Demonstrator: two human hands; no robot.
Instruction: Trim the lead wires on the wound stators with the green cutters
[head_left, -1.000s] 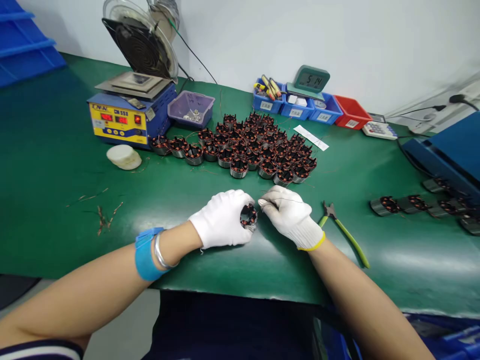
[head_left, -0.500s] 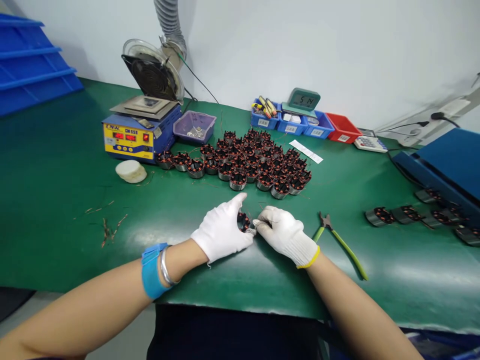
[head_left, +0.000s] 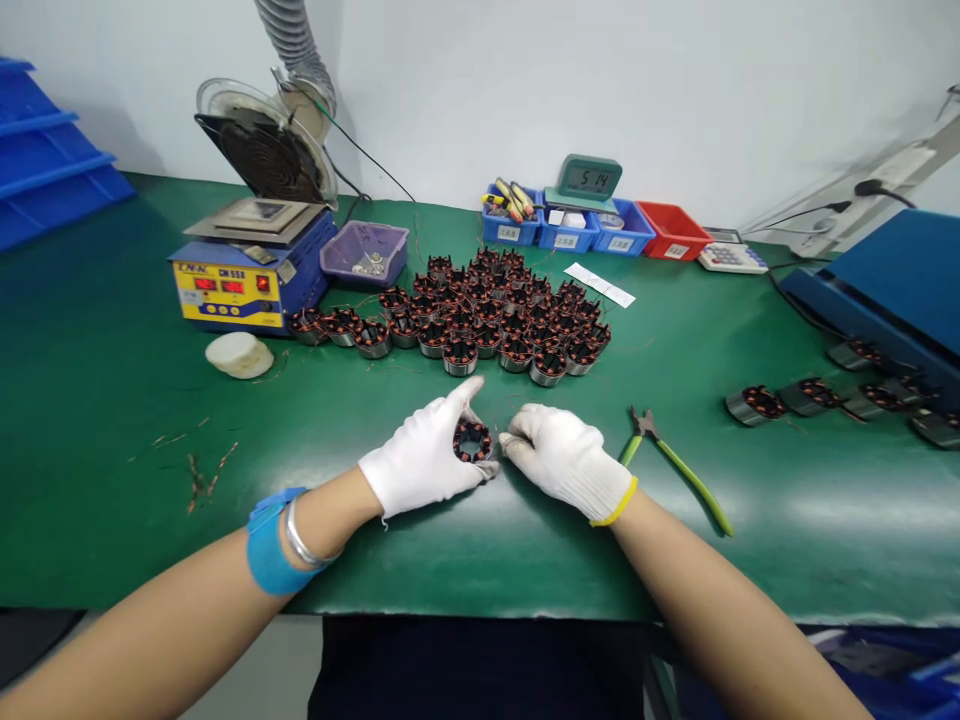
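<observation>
In a white glove, my left hand (head_left: 427, 450) curls its thumb and fingers around the side of a motor stator (head_left: 472, 441). The stator's open ring, with black insulation and copper windings, faces up. My right hand (head_left: 559, 455), also gloved in white, is closed in a pinch just right of the stator, apart from my left hand. A faint thin strand shows near its fingertips, but what they hold is too small to make out. Green-handled cutting pliers (head_left: 675, 465) lie opened out beside my right hand. Behind both hands stands a large group of similar stators (head_left: 517, 350).
At left stand a blue-and-yellow CM 550 unit (head_left: 229, 290), a purple tray (head_left: 365, 250) and a white round pad (head_left: 240, 355). Wire scraps (head_left: 199, 480) lie nearby. Blue bins (head_left: 566, 235), a red bin (head_left: 675, 230) and a clock (head_left: 592, 178) line the wall. More stators (head_left: 810, 396) lie right.
The stator has turned so that its ring faces me more fully. The gap between my right fingertips and the stator has widened slightly. The camera view has shifted.
</observation>
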